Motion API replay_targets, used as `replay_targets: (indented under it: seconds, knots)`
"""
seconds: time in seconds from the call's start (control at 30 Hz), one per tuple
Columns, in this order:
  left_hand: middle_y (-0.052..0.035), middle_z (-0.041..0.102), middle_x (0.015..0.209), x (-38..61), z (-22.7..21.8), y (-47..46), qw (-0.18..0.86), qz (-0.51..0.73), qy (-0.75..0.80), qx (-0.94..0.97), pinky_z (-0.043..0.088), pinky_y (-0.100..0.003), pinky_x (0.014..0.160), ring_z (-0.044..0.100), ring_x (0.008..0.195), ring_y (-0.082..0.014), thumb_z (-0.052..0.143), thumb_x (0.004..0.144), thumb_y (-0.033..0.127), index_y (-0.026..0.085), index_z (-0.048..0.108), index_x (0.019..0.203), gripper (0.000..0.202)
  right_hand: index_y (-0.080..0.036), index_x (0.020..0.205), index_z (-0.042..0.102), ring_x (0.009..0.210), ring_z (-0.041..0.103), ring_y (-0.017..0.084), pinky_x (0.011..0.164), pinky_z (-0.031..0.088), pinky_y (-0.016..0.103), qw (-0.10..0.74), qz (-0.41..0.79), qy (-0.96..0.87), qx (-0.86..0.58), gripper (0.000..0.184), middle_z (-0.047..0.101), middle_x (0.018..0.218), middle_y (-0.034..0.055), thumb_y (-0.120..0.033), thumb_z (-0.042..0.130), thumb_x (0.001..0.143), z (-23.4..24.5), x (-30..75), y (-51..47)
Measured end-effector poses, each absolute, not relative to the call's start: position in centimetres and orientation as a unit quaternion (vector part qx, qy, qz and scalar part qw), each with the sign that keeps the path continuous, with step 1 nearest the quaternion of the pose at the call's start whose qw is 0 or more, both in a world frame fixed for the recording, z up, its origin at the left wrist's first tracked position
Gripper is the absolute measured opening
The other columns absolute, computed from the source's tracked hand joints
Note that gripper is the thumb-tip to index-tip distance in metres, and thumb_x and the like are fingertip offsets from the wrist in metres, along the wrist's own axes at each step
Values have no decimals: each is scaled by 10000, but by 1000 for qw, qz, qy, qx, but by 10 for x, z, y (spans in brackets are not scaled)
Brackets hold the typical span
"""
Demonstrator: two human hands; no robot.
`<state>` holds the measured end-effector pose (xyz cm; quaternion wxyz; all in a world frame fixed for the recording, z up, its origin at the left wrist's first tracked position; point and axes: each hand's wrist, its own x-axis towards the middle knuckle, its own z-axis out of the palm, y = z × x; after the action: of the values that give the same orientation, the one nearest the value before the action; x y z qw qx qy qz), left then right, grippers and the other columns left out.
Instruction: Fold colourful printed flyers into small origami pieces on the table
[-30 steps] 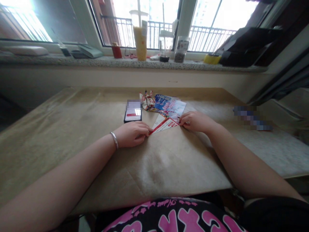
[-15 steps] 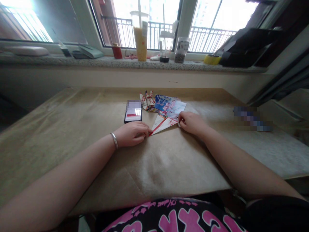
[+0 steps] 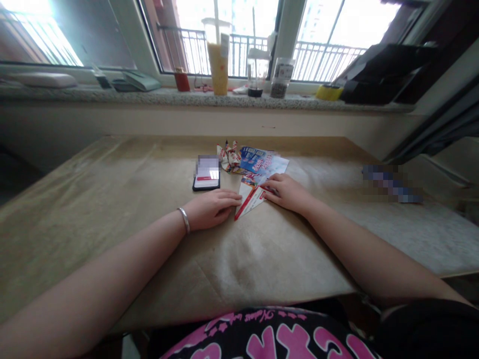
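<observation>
A folded sheet of printed paper (image 3: pixel 252 200), white with a red stripe and a pointed near corner, lies on the table between my hands. At its left edge my left hand (image 3: pixel 213 207) rests with its fingers stretched out and their tips on the paper. My right hand (image 3: pixel 290 192) lies over the paper's right part, fingers extended and slightly apart, touching its surface. Just beyond are blue printed leaflets (image 3: pixel 256 158), fanned out and partly overlapped. A folded paper piece with several points (image 3: pixel 229 157) stands left of them.
A phone (image 3: pixel 207 180) with its screen lit lies beyond my left hand. On the right of the table (image 3: pixel 149 279) is a blurred dark-blue item (image 3: pixel 391 183). The windowsill (image 3: pixel 168 97) holds a tall yellow drink cup (image 3: pixel 219 65), clear containers and yellow tape (image 3: pixel 329 92).
The folded paper has turned, its pointed corner now nearer to me. My right hand has moved left onto the paper, its fingers opening from a pinch. My left hand has shifted slightly right.
</observation>
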<state>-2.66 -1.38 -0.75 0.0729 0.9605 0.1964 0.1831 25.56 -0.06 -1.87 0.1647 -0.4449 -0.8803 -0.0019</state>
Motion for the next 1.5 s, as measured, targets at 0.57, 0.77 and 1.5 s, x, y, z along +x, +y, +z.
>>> replay_targets:
  seconds: [0.57, 0.77, 1.5]
  knots:
    - [-41, 619, 1247, -29, -4, -15, 96, 135, 181, 969, 464, -400, 1020, 520, 1210, -207, 498, 764, 77, 226, 629, 1160, 443, -185, 1054, 690, 788, 582, 159, 743, 480, 301, 257, 155, -839, -455, 266, 660, 944, 81, -293, 569, 843, -21, 251, 3]
    - [-45, 636, 1220, -31, -3, -14, 83, 141, 168, 972, 472, -410, 1006, 531, 1190, -217, 479, 819, 115, 223, 651, 1141, 381, -174, 897, 662, 740, 595, 150, 686, 490, 275, 303, 289, -749, -513, 265, 678, 870, 45, -389, 516, 846, -20, 255, 2]
    - [-46, 670, 1144, -30, -4, -16, 49, 164, 157, 973, 508, -382, 949, 561, 1118, -211, 466, 847, 139, 225, 659, 1136, 359, -178, 1051, 680, 1032, 577, 232, 933, 449, 390, 161, 90, -909, -374, 288, 630, 1100, 117, -328, 613, 814, -8, 262, -9]
